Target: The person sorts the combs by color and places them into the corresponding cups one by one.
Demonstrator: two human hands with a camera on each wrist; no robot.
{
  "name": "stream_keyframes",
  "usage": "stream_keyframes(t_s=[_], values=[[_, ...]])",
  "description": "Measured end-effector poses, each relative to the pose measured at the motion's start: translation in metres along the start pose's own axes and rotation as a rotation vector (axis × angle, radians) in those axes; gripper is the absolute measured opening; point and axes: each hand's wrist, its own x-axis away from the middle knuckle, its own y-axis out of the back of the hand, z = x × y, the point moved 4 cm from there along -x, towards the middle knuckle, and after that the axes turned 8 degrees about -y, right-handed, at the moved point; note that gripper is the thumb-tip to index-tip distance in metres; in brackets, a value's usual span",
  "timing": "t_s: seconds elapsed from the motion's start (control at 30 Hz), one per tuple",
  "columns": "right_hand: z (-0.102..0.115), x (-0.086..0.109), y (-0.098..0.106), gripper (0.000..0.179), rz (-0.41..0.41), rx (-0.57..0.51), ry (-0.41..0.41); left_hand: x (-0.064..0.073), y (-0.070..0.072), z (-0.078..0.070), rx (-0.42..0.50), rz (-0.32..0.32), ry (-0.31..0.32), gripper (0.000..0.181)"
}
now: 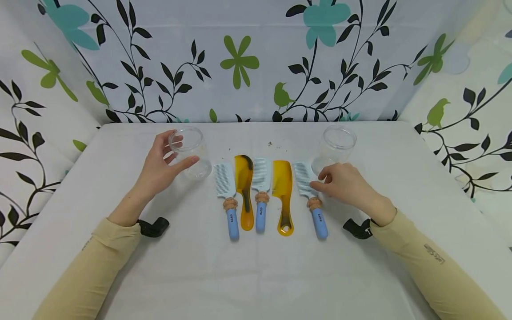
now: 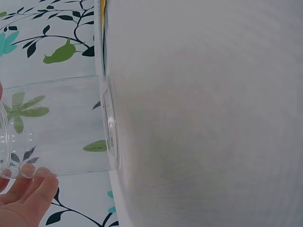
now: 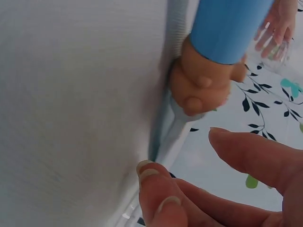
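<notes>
My left hand (image 1: 164, 158) curves round a clear jar (image 1: 200, 171) standing at the left of the table, thumb across its near side and fingers at its far side. In the left wrist view, fingertips (image 2: 42, 172) rest against the jar wall. My right hand (image 1: 346, 184) is at the rightmost white comb (image 1: 302, 175), which has a blue handle and a brown figure at its neck. In the right wrist view, fingertips (image 3: 147, 170) are right at that comb's edge, and the thumb stands apart from them with a gap between.
Left of that comb lie two yellow-brown combs (image 1: 283, 195) (image 1: 243, 173) and two more blue-handled combs (image 1: 261, 209) (image 1: 232, 222), all in a row. A second clear jar (image 1: 340, 144) stands behind my right hand. Patterned cloth (image 1: 256, 102) hangs at the table's back edge.
</notes>
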Motion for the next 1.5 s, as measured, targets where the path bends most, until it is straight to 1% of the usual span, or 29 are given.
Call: stream_keyframes(t_s=[0.07,0.47,0.7,0.9,1.1,1.27,1.37,1.5], values=[[-0.001,-0.002,-0.004,0.039,0.012,-0.006,-0.002,0.000,0.000,0.000,-0.001,0.001,0.003,0.087],[-0.004,-0.011,-0.018,0.053,-0.011,-0.021,-0.031,0.000,0.002,0.001,0.006,-0.003,0.002,0.088],[-0.003,-0.015,-0.024,0.048,-0.034,-0.078,-0.038,-0.002,0.004,-0.001,0.000,-0.003,0.007,0.088],[-0.004,-0.012,-0.024,0.047,-0.027,-0.105,-0.044,0.001,0.001,0.000,0.015,0.004,0.011,0.088],[-0.005,-0.012,-0.024,0.040,-0.045,-0.129,-0.036,0.003,-0.002,0.001,0.007,0.004,0.001,0.089],[-0.005,-0.011,-0.026,0.048,-0.040,-0.174,-0.041,0.003,-0.001,0.002,0.008,0.000,-0.008,0.089],[-0.005,-0.011,-0.027,0.053,-0.034,-0.198,-0.049,0.004,0.000,0.003,0.009,0.003,-0.003,0.089],[-0.008,-0.013,-0.027,0.054,-0.039,-0.214,-0.067,0.004,-0.001,0.003,0.002,0.007,0.002,0.089]])
